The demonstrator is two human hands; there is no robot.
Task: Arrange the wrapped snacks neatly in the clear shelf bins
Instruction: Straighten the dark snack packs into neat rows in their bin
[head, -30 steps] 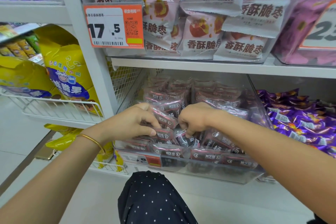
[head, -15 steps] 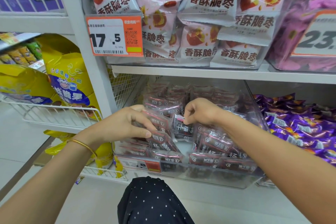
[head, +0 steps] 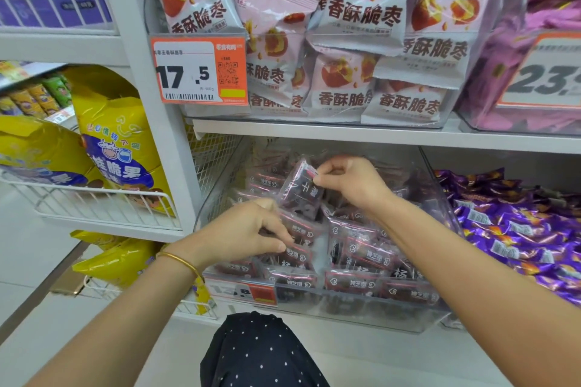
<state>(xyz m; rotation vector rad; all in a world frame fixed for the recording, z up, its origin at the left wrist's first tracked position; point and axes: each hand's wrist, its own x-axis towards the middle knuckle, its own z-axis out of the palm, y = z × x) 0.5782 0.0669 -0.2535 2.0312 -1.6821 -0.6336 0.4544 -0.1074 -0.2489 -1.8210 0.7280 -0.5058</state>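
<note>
Before us, under the shelf board (head: 314, 132), a shelf bin (head: 345, 320) sits packed with wrapped snacks (head: 367, 253). The left hand (head: 248, 232) grips some of them at the bin's front left. The right hand (head: 349, 185), farther back and higher, pinches one packet (head: 300, 195) lifted above the pile. To the bin's right we find foil-wrapped candies (head: 509, 229), and to its left a wire basket (head: 103, 214) holding large bags (head: 116, 151). On the board above, jujube bags (head: 361, 97) fill another bin, with a price tag (head: 201, 71) at its front left corner.
</note>
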